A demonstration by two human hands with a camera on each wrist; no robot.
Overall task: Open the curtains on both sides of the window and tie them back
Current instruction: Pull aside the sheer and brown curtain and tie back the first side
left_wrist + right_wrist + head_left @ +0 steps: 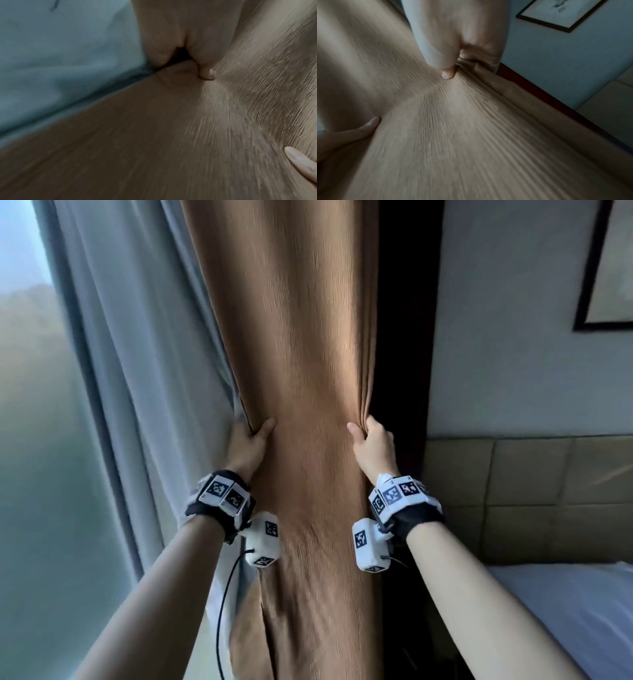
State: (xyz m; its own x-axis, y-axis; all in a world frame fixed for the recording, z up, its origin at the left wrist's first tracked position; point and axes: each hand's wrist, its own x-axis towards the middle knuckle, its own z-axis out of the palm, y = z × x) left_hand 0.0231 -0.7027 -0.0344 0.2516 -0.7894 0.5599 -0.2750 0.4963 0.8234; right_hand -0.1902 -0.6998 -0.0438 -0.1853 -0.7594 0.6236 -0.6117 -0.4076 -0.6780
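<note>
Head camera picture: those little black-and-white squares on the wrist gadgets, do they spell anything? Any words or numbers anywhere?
No readable text in any view.
Wrist bands and white camera pods: black-and-white square code patterns, no letters or numbers.
Framed picture: a faint drawing, no legible writing.
Brown curtain: plain.
</note>
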